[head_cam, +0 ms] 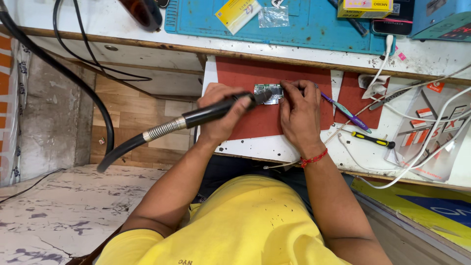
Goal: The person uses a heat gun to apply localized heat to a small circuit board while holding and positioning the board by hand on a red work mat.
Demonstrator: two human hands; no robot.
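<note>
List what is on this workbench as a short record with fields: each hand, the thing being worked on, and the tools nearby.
left hand: grips a black wand-shaped tool with a ribbed metal collar and black hose
right hand: fingers rest on the board's right edge
workpiece: small green circuit board on a red mat
tool tip: at the board
nearby: purple-handled tool, black and yellow screwdriver, white cables, blue mat

An electronics repair workshop: a small green circuit board (268, 93) lies on a red work mat (260, 125); at twelve o'clock sits a blue soldering mat (314, 27), and at three o'clock a yellow-handled screwdriver (373, 141) and white cables (431, 142) crowd the tabletop (265, 147).
</note>
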